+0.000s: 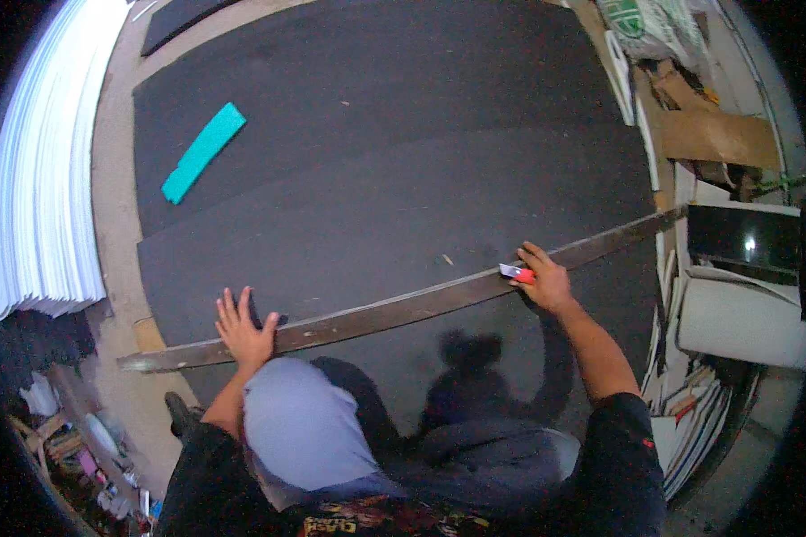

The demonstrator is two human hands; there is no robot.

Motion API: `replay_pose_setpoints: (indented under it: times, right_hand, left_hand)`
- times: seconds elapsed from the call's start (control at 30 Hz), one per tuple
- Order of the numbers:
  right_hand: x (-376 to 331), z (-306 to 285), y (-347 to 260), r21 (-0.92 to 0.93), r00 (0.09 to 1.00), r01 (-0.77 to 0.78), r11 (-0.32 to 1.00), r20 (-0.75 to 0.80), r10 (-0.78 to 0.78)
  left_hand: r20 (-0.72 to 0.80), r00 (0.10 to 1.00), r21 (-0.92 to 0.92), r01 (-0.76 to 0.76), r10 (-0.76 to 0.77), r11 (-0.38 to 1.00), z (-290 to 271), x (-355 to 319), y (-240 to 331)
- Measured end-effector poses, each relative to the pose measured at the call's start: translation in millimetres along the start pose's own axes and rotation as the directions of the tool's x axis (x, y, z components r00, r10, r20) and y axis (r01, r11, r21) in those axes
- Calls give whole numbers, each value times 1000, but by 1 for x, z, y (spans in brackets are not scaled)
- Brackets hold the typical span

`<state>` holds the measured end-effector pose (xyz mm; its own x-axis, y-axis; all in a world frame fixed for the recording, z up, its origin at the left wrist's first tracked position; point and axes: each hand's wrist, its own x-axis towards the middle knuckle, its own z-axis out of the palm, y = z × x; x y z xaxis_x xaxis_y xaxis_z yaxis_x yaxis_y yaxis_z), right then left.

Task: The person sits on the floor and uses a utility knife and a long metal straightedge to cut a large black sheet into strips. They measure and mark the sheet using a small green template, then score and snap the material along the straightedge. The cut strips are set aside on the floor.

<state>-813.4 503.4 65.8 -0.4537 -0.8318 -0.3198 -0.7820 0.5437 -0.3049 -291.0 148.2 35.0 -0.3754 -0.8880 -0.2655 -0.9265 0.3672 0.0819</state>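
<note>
A long dark straightedge bar [394, 313] lies across a large black sheet [376, 197], running from the lower left up to the right edge. My left hand [244, 333] rests with fingers spread on the bar near its left end. Toward the bar's right part, my right hand [544, 276] grips a red utility knife [521, 274]. Its pale blade points left, close to the bar's far edge. Whether the blade touches the sheet I cannot tell. Beyond the bar, at the far left of the sheet, lies a teal foam strip [204, 154].
A tall stack of white sheets [49, 179] stands at the left. Assorted clutter [85, 447] fills the lower left. Along the right are a brown cardboard piece [721, 139], a dark glossy panel [743, 237], a white roll [743, 320] and upright offcuts [698, 430].
</note>
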Motion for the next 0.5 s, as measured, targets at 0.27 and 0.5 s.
replay_pose_setpoints:
  times: [0.27,0.5]
  right_hand:
    - [6,-34,-73,-16,878,-479,877,-5,479]
    - [-30,14,-62,58,778,-608,792,-159,608]
  left_hand:
    - [44,999,55,12,-15,998,-8,-6,-3]
    - [73,997,59,-35,31,998,-15,-15,-2]
